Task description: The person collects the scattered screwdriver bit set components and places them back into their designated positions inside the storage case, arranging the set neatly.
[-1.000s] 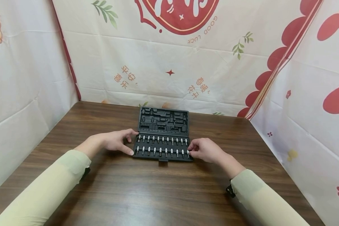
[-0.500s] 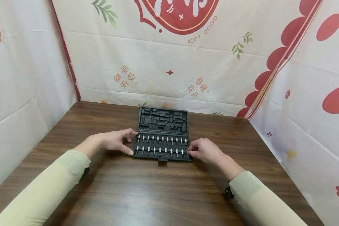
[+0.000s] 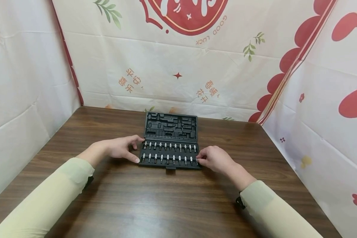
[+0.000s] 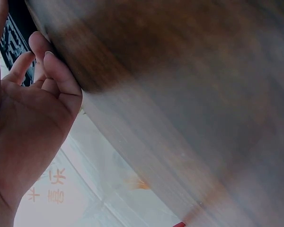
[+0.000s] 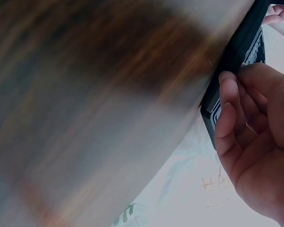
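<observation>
A black tool case [image 3: 170, 167] lies unfolded on the table, its moulded lid [image 3: 171, 125] leaning up at the back. Two rows of silver bit sockets [image 3: 168, 158] fill the lower half. At the right end of the front row, my right hand [image 3: 215, 159] pinches a bit socket [image 3: 197, 162] between thumb and fingertips; the fingers hide most of it. My left hand [image 3: 119, 147] rests along the left side, thumb at the front corner and a straight finger near the hinge. In the wrist views, the left hand [image 4: 38, 109] and right hand [image 5: 260, 132] hide much of the case.
The brown wooden table [image 3: 166, 205] spreads around the case. A printed white cloth [image 3: 166, 59] hangs behind it, with more cloth on both sides. A small latch [image 3: 171, 168] juts from the case's front edge.
Less of the bit socket's silver top shows at my right fingertips than a second ago. Both hands keep their places at the case; the whole head view has shifted slightly.
</observation>
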Motion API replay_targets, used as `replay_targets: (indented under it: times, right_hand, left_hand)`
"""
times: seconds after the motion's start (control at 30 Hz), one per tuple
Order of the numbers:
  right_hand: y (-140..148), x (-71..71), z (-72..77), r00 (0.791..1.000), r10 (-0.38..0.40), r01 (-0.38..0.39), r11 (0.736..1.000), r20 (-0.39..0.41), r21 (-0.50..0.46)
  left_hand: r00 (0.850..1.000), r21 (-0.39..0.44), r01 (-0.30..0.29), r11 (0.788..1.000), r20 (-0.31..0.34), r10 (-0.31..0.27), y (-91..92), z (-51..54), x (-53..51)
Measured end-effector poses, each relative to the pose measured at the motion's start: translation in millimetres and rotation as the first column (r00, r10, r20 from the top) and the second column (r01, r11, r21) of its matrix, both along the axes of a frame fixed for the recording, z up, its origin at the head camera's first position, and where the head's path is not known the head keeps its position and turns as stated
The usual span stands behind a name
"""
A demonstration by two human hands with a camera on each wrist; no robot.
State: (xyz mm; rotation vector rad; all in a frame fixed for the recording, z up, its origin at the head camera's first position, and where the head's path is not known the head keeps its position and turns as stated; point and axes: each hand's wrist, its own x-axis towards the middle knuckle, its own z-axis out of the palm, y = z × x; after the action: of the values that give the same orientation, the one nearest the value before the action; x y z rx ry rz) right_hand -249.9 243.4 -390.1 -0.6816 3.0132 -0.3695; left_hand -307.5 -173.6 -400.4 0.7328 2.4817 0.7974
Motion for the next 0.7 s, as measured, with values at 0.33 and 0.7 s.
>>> replay_targets:
  times: [0.33, 0.7]
  right_hand:
    - [3.1, 0.5, -2.6, 0.993, -0.079, 0.085, 0.994, 0.088, -0.075]
    - [-2.6, 1.2, 1.8, 0.994, -0.078, 0.079, 0.997, 0.074, -0.014]
  left_hand:
    - [1.000, -0.005, -0.002, 1.000, -0.001, 0.002, 0.3, 1.5, 0.9]
    - [1.000, -0.002, -0.010, 1.000, 0.008, 0.010, -0.5, 1.5, 0.8]
